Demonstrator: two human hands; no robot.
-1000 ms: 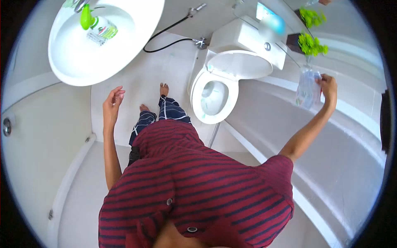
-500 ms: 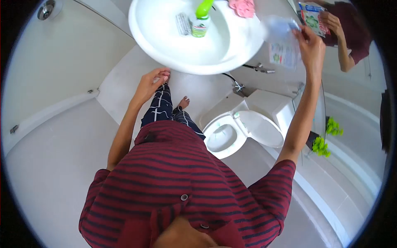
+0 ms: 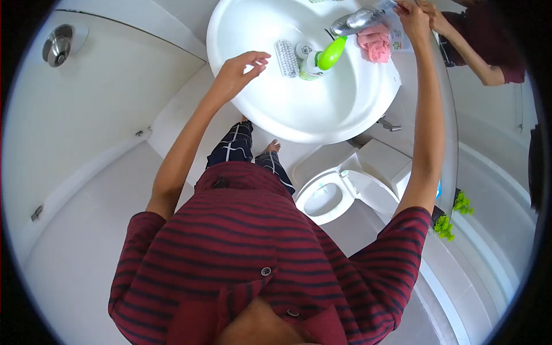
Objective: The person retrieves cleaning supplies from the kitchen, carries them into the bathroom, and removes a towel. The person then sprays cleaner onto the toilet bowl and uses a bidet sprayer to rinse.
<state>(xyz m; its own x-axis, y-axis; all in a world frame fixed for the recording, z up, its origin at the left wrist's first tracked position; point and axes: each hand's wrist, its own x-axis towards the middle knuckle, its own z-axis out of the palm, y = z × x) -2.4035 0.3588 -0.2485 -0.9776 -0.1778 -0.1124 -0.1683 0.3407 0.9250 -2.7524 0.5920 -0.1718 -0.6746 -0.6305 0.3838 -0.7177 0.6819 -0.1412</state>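
My left hand (image 3: 238,75) hovers at the left rim of the white sink (image 3: 259,123), fingers loosely apart and holding nothing. Closest to it lies a small brush (image 3: 286,58) with white bristles facing up. Beside the brush, a bottle with a bright green top (image 3: 330,54) leans in the basin. At the far right of the sink, my right hand (image 3: 416,24) pinches the top of a clear plastic packet (image 3: 398,35) near the mirror. A crumpled pink cloth (image 3: 375,45) sits on the rim just left of that packet.
The chrome faucet (image 3: 353,22) reaches over the basin beside the cloth. A toilet (image 3: 322,198) with its lid raised stands right of my legs. The mirror (image 3: 483,115) runs along the right wall, with a green plant (image 3: 444,227) below. A door (image 3: 115,86) is at left.
My left hand has risen from below the sink to its left rim. The right hand has moved up and away with the packet, behind the pink cloth. The view has shifted over the sink.
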